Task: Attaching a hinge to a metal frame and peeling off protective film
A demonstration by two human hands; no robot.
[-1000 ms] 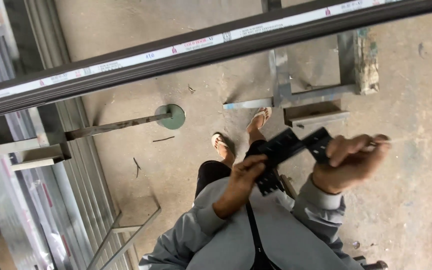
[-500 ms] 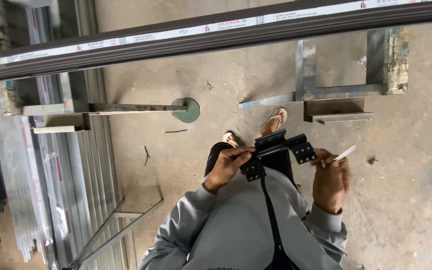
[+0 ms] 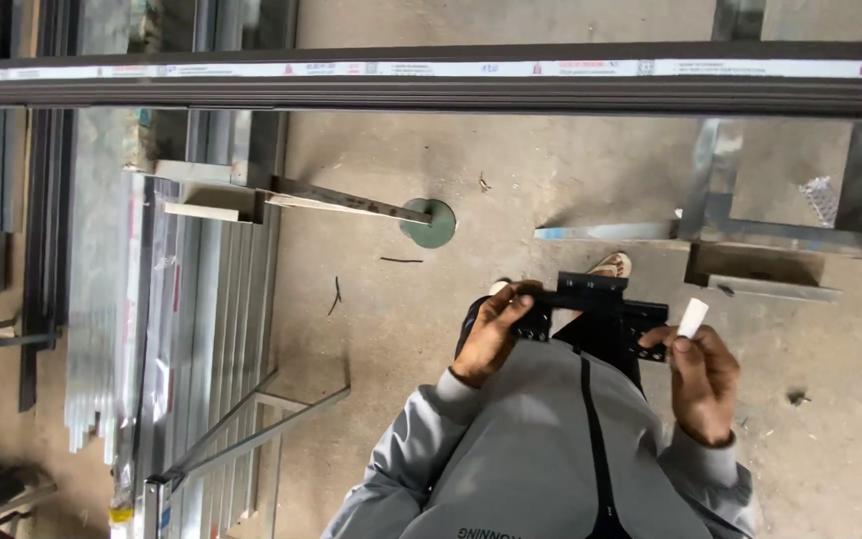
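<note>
1. Two hands up at chest height, well apart.
2. Left hand (image 3: 491, 334) is clamped on one end of the black hinge (image 3: 596, 309).
3. Right hand (image 3: 702, 374) touches the other end, pinching a white chalk (image 3: 691, 317).
4. Long frame bar (image 3: 431, 80) crosses overhead.

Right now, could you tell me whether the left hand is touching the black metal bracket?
Touching. The head view shows the left hand with its fingers wrapped around the left end of the black metal bracket, with no gap visible.
</note>
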